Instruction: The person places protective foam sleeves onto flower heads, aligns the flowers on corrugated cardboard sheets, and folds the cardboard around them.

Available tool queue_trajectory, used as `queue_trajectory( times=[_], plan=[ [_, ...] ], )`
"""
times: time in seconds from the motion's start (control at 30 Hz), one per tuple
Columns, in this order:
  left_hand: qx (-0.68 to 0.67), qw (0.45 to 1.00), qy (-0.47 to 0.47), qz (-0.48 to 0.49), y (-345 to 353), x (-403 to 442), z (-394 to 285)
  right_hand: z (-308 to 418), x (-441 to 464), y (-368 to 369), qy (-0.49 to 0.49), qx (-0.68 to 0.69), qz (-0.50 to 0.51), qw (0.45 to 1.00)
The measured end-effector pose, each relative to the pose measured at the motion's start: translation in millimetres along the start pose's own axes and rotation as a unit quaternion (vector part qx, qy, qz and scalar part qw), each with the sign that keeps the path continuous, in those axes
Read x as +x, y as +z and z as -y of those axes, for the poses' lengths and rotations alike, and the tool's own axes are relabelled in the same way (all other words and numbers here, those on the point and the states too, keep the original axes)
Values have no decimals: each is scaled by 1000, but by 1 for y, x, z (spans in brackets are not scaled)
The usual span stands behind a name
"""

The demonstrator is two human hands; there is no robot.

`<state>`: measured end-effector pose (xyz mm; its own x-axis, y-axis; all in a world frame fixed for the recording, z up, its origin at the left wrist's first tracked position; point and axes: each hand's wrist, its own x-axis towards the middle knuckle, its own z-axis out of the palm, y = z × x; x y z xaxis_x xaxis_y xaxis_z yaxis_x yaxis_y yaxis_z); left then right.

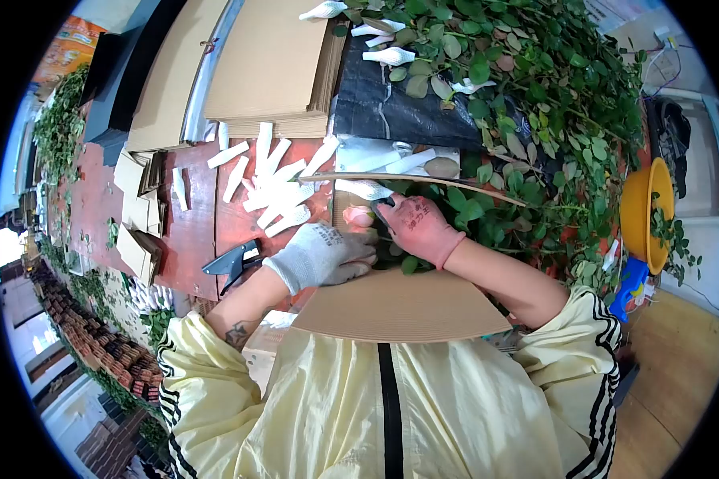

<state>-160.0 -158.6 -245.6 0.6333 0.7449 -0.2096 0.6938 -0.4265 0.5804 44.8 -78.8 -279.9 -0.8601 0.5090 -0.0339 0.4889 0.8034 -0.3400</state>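
My left hand (321,257), in a pale grey-white knit glove, has its fingers curled in just below a pale pink rose (359,216); the stem is hidden. To its right is my right hand (420,230), in a pink glove with dark printing and dark fingertips. Its fingers are bent together over green leaves, and what lies in them is hidden. A flower bud in a white net sleeve (364,189) lies just beyond those fingertips. Close to my body, a brown cardboard sheet (399,307) spans the space below both hands.
Loose white net sleeves (276,180) are scattered on the red table (196,255), near a black stapler-like tool (236,262). Stacked cardboard sheets (268,64) stand behind. Leafy rose stems (527,88) are heaped at right, beside a yellow basin (657,219). A cardboard edge (423,180) crosses beyond my hands.
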Motion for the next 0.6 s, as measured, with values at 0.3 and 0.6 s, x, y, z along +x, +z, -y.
queue_trajectory(
  times=[0.3,0.6],
  plan=[
    [76,995,-29,66,-2,5,-9,2,-4,2,-15,-55,4,998],
    [-9,976,-208,62,-18,9,-25,10,1,-37,72,-77,10,994]
  ],
)
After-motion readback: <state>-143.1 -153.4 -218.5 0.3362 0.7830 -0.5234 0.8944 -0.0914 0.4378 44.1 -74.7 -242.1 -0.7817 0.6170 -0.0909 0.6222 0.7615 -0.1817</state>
